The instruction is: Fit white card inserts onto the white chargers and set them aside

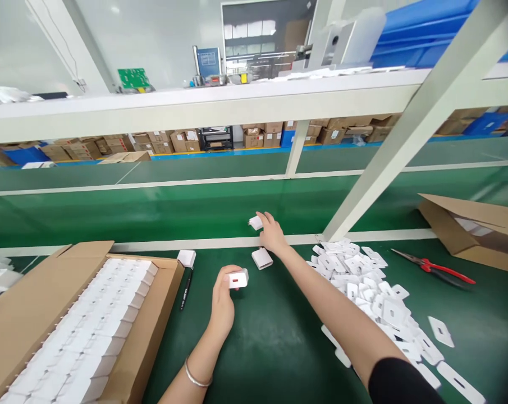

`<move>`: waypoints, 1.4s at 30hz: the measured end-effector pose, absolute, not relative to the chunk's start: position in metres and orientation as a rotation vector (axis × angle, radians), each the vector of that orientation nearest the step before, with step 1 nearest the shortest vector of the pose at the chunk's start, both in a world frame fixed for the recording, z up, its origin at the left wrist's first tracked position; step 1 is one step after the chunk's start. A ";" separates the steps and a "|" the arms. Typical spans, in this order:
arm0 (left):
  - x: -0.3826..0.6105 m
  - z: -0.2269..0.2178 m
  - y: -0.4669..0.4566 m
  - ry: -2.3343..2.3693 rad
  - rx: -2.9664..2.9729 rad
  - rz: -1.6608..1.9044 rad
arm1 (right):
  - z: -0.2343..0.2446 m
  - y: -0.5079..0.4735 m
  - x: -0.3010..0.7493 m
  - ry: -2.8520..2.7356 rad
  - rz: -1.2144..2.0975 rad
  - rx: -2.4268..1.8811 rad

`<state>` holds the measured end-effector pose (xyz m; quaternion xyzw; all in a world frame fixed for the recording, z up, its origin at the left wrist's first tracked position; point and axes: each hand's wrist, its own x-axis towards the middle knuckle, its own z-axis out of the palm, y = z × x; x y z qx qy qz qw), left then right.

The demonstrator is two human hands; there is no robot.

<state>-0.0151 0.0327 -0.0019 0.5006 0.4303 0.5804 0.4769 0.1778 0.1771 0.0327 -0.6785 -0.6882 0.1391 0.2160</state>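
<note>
My left hand point(223, 303) is closed around a white charger point(238, 279), its port face with a small red slot turned toward me. Farther forward, my right hand point(272, 234) has its fingers on another white charger point(255, 223) with metal prongs, over the edge of the green belt. Just below that hand, a white charger housing point(262, 258) lies on the green mat. To the left, one more white block point(187, 258) lies by a black pen point(186, 289).
An open cardboard box point(161, 314) with rows of white chargers stands at left. Under and beyond my right forearm spreads a pile of white faceplates point(388, 308). Red-handled pliers point(434, 268) and another carton point(472, 230) lie right. A slanted white post point(388, 151) rises nearby.
</note>
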 end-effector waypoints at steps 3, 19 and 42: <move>-0.015 -0.002 0.037 1.017 1.196 1.422 | 0.034 0.211 0.190 -2.082 0.303 -1.948; -0.021 0.013 0.016 0.945 1.704 1.585 | 0.063 0.081 0.218 -2.121 0.239 -2.050; -0.019 0.013 0.010 0.869 1.855 1.357 | 0.022 -0.007 0.140 -1.337 1.169 -0.872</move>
